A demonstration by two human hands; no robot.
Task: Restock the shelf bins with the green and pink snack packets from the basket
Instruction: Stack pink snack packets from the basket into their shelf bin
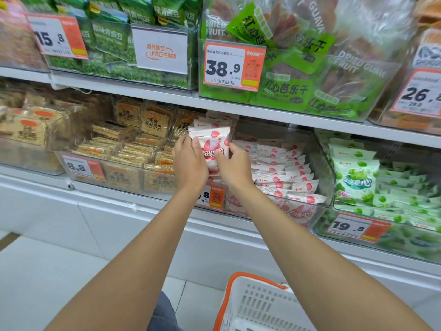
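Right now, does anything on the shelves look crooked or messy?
Yes. In the dried guava bin, one green pack sits tilted on top while those below stand straight. The pink packet held by the left hand and right hand looks fine.

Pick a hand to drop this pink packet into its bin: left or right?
Right, probably. Both hands grip the pink packet, but the right hand sits on the side facing the stacked rows in the pink bin; the left hand is on the far side, toward the cracker bin.
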